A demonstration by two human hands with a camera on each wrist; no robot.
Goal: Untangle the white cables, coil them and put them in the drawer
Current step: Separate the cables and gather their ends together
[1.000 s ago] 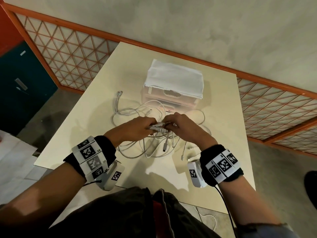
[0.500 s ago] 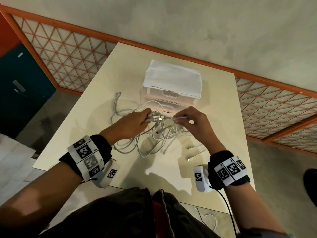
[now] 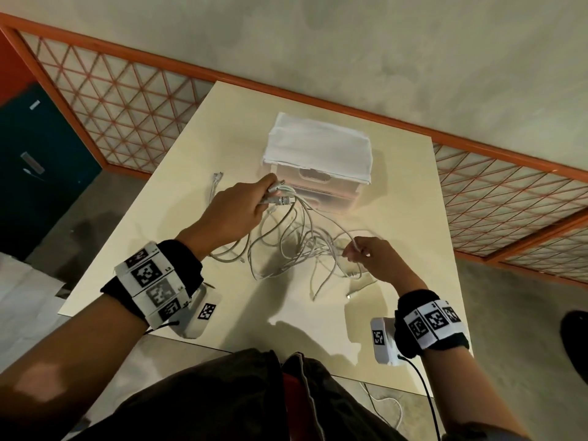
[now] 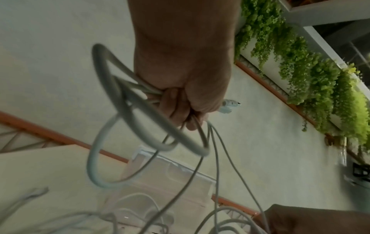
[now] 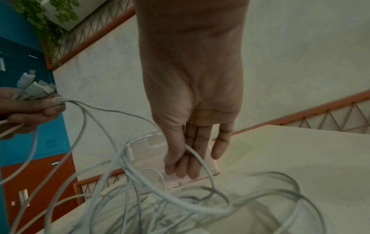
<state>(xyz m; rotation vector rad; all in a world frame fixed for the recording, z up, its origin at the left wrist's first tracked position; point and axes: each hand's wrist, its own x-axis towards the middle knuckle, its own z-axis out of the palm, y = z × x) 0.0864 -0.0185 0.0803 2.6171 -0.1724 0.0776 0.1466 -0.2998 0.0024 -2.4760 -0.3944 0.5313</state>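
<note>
Several white cables point(image 3: 296, 249) lie tangled on the cream table point(image 3: 178, 192), partly lifted off it. My left hand point(image 3: 265, 195) is raised and grips a bundle of cable ends, with the connectors point(image 3: 281, 198) sticking out of the fist. The left wrist view shows the left hand point(image 4: 180, 107) curled round loops. My right hand point(image 3: 353, 249) is lower, right of the tangle, and pinches one strand. In the right wrist view that strand point(image 5: 196, 156) runs between thumb and fingers point(image 5: 188, 164). The translucent drawer box point(image 3: 315, 186), closed, sits behind the cables.
A white cloth point(image 3: 318, 144) covers the top of the drawer box. Loose cable ends point(image 3: 216, 179) trail toward the table's left side. An orange lattice railing point(image 3: 127, 100) runs behind the table, with a teal cabinet point(image 3: 38, 160) at the left.
My hands have drawn apart. The left has risen toward the drawer box with the cable ends. The right has slid right and nearer to me along one strand, stretching the tangle.
</note>
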